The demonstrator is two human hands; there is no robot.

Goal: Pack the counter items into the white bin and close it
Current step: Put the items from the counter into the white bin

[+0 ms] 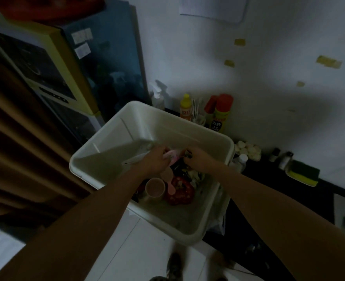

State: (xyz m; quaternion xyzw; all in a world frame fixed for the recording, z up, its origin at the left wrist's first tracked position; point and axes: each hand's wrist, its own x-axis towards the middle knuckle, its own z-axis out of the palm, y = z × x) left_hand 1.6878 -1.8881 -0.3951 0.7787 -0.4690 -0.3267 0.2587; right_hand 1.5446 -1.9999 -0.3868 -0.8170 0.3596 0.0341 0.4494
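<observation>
Both hands reach down into the white bin (82,159), which stands open at the left end of the dark bench (269,179), its near corner hanging over the pale floor (147,250).

The left hand (155,159) is over the middle of the bin, its fingers (164,152) curled around a pink packet (171,157) that sticks out toward the other hand. The right hand (198,159) is just beside it, knuckles up and fingers bent down into a dim heap of dark things by the bin's right wall. Whether those fingers hold anything cannot be told in this light.

Below the hands, on the bin's bottom, lie a paper cup (155,188), a pink spoon (171,189) and a red bag (180,190), close together.

Left on the bench behind the bin are a spray bottle (158,96), a yellow bottle (185,108) and a red-capped can (221,114). A sponge (303,173) lies further right, well apart from both hands.
</observation>
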